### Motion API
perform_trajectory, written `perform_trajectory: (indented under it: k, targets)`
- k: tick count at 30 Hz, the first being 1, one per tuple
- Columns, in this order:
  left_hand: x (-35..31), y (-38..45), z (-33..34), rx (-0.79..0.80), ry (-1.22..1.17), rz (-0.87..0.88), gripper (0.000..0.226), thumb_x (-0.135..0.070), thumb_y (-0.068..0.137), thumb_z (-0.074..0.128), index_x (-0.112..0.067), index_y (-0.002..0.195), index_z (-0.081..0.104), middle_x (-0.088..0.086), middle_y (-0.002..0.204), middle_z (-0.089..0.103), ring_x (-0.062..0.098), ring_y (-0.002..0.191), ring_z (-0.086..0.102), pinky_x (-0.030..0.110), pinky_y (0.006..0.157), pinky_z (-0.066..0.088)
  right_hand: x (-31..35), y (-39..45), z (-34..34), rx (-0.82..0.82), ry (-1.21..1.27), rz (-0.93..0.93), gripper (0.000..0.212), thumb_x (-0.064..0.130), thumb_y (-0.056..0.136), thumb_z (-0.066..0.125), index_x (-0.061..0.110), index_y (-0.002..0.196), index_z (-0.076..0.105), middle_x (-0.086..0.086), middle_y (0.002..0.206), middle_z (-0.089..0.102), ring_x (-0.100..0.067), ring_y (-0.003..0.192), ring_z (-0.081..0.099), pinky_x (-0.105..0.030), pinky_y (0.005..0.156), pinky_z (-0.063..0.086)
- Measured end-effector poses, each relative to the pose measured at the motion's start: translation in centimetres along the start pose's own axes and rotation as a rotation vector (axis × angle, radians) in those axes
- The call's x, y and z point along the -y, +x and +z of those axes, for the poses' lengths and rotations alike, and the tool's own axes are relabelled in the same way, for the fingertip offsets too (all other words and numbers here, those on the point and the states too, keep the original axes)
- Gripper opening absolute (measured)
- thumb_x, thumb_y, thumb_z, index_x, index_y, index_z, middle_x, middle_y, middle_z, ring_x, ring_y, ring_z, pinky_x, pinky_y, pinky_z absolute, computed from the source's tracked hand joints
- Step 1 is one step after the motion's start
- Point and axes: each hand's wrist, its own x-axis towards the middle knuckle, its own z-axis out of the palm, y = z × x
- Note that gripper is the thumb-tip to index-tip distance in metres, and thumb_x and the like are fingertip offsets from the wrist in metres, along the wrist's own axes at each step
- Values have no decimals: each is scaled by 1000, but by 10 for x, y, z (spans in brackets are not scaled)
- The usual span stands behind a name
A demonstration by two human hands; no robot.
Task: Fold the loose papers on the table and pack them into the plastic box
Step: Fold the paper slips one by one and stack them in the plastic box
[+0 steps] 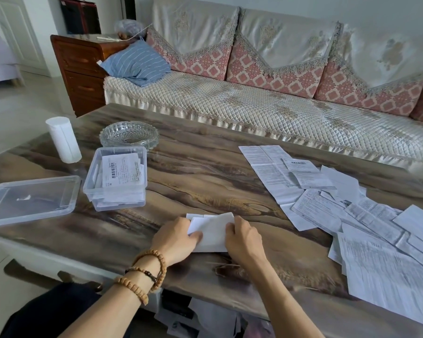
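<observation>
A white sheet of paper (211,231), partly folded, lies on the table near its front edge. My left hand (175,239) pinches its left side, the thumb lying on top of the sheet. My right hand (243,236) grips its right edge with curled fingers. The clear plastic box (116,180) stands to the left and further back, with several folded printed papers inside. A spread of loose printed papers (347,208) covers the right part of the table.
The box's clear lid (29,200) lies flat at the far left. A white paper roll (63,140) and a glass ashtray (129,136) stand behind the box. A sofa (266,103) runs along the table's far side.
</observation>
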Motion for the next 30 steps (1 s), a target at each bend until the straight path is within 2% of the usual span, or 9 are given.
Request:
perform_trajectory:
  k: [4, 7, 12, 14, 19, 24, 26, 28, 30]
  targets:
    - [3, -4, -1, -11, -79, 13, 26, -42, 94, 54, -16, 93, 56, 0, 92, 60, 22, 87, 59, 30, 70, 44, 0, 4, 3, 53, 26, 22, 26, 26, 102, 29, 7, 106, 47, -19, 124, 58, -40, 113, 52, -41, 91, 39]
    - [1, -3, 0, -5, -69, -26, 34, -43, 92, 56, -12, 105, 58, 2, 98, 61, 24, 93, 60, 31, 77, 49, 2, 2, 7, 39, 33, 27, 23, 27, 100, 34, 8, 108, 46, -18, 119, 61, -40, 111, 54, -40, 89, 39]
    - [-4, 4, 0, 9, 0, -66, 45, -43, 90, 58, -9, 121, 57, 11, 118, 64, 29, 106, 61, 31, 82, 48, -7, -6, 7, -255, 318, 129, 26, 19, 90, 58, 13, 114, 53, -2, 96, 64, -25, 99, 58, -29, 76, 37]
    - [-7, 6, -2, 11, 32, -62, 51, -42, 93, 57, -6, 129, 55, 12, 122, 63, 29, 111, 60, 30, 84, 46, -11, -5, 8, -250, 284, 154, 25, 19, 90, 59, 13, 114, 58, -3, 98, 66, -23, 97, 58, -27, 75, 37]
    - [-12, 10, 0, 15, 75, -56, 39, -42, 94, 56, -6, 108, 63, 11, 107, 68, 27, 97, 63, 29, 75, 44, -10, 3, 8, -234, 262, 161, 26, 23, 89, 58, 15, 113, 66, -3, 99, 69, -25, 99, 60, -29, 82, 44]
    - [-9, 14, -1, -5, 22, -91, 54, -45, 92, 59, -4, 128, 55, 12, 123, 63, 28, 110, 60, 30, 86, 45, -12, 10, 10, -198, 237, 216, 23, 26, 85, 58, 21, 103, 72, -4, 98, 72, -30, 96, 61, -29, 77, 44]
    - [-8, 16, -2, 9, -6, -110, 54, -47, 91, 61, -4, 123, 56, 12, 120, 62, 28, 108, 59, 30, 83, 45, -12, 13, 9, -186, 223, 226, 22, 26, 82, 58, 22, 99, 72, -4, 96, 72, -30, 94, 62, -27, 73, 41]
    - [-6, 19, -4, 24, -45, -119, 43, -47, 88, 64, -6, 100, 57, 9, 102, 61, 25, 93, 57, 29, 71, 41, -12, 15, 10, -188, 210, 230, 20, 25, 81, 57, 22, 94, 72, -4, 93, 72, -30, 92, 63, -27, 71, 40]
    - [-5, 21, -6, 19, -116, -138, 41, -44, 85, 69, -12, 74, 46, 1, 78, 48, 18, 71, 47, 27, 56, 33, -12, 15, 10, -190, 206, 224, 18, 22, 81, 57, 21, 91, 72, -5, 92, 72, -32, 90, 62, -27, 70, 40]
